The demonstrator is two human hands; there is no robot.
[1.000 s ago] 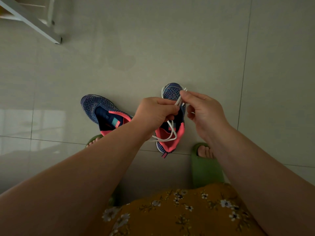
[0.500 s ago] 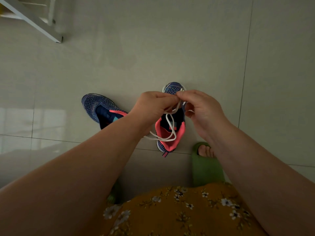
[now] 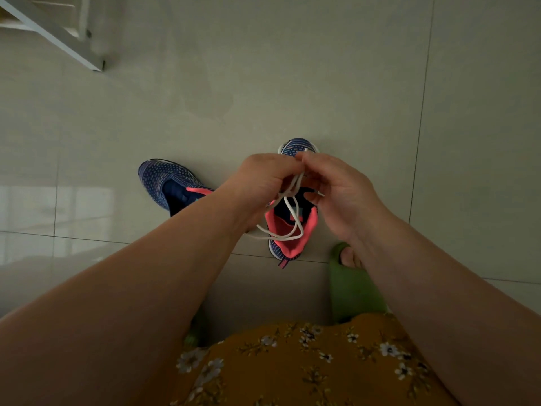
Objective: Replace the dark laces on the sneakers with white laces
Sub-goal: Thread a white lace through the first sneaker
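Observation:
Two blue knit sneakers with pink collars lie on the tiled floor. The left sneaker (image 3: pixel 164 183) is partly hidden by my left forearm. The right sneaker (image 3: pixel 292 230) lies beneath my hands, toe pointing away. A white lace (image 3: pixel 288 212) hangs in loops over its pink opening. My left hand (image 3: pixel 260 183) grips the lace near its top, and my right hand (image 3: pixel 339 194) pinches the lace at the fingertips. The two hands meet above the sneaker's toe. No dark lace is visible.
A green slipper (image 3: pixel 351 285) with my toes in it sits just right of the right sneaker. A white frame leg (image 3: pixel 58 36) crosses the top left corner. My orange floral garment (image 3: pixel 307 361) fills the bottom of the view.
Both hands have risen slightly and closed together over the sneaker's toe, drawing the white lace up. The lace loops hang longer over the pink opening.

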